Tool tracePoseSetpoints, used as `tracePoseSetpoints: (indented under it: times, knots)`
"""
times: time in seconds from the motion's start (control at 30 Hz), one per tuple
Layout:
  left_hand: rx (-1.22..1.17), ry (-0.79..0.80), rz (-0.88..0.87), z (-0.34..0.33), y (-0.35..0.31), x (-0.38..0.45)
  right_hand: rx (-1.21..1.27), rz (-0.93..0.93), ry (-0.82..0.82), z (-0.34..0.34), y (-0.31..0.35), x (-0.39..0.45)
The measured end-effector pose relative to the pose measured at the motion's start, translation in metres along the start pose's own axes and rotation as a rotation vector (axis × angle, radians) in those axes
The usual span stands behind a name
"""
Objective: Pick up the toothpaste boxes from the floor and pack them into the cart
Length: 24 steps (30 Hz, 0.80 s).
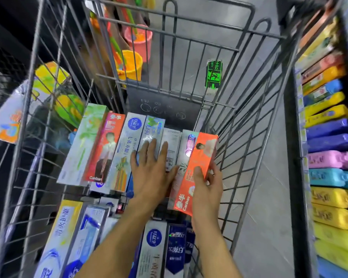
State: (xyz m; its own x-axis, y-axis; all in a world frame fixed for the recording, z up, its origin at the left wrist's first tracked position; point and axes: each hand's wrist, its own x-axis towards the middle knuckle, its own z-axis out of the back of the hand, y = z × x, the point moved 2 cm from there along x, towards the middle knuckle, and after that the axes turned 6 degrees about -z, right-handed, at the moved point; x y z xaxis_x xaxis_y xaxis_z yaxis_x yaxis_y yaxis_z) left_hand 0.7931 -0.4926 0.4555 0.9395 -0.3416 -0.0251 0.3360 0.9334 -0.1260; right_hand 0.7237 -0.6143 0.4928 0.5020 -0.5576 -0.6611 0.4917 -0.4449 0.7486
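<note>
A grey tiled shop floor [255,197] shows through a wire cart [247,149] seen from above. On the right stands a shelf [329,157] stacked with flat packets in orange, yellow, blue, purple, pink and teal. Beyond the cart's far end sit two small plastic buckets, one pink [141,42] and one yellow [130,64]. A green exit sign sticker [214,74] lies on the floor.

Inside the cart, seven long rectangular cardboard toothpaste boxes [119,149] form the far row, packed side by side with glossy printed faces. A nearer row of at least four more boxes [155,247] lies below the forearms; its full count is hidden.

The left hand [151,173] rests flat on the middle of the far row, fingers straight and slightly spread. The right hand [207,187] grips an orange box [199,169] at the row's right end, thumb on its face and fingers curled round its edge, beside the cart's right wall.
</note>
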Motion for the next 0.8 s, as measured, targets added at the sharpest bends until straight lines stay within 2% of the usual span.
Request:
tracePoseSetpoints:
  times: [0.23, 0.43, 0.53, 0.67, 0.73, 0.8]
  knots:
    - [0.009, 0.04, -0.158, 0.0, 0.023, -0.009, -0.329, 0.101, 0.022, -0.018, -0.002, 0.014]
    - [0.009, 0.176, -0.183, 0.009, 0.026, -0.008, -0.815, 0.202, -0.115, -0.025, 0.002, 0.023]
    - [0.0, 0.26, -0.214, 0.02, 0.028, -0.01, -0.898, 0.227, -0.063, -0.022, 0.004, 0.016]
    - [-0.013, 0.26, -0.27, 0.047, 0.03, -0.023, -0.996, 0.331, 0.047, -0.008, 0.023, -0.015]
    - [-0.006, 0.346, -0.284, 0.068, 0.031, -0.03, -1.067, 0.386, 0.1, 0.005, 0.039, -0.038]
    - [-0.002, 0.286, -0.316, 0.097, 0.03, -0.034, -1.173, 0.461, 0.14, 0.015, 0.06, -0.063]
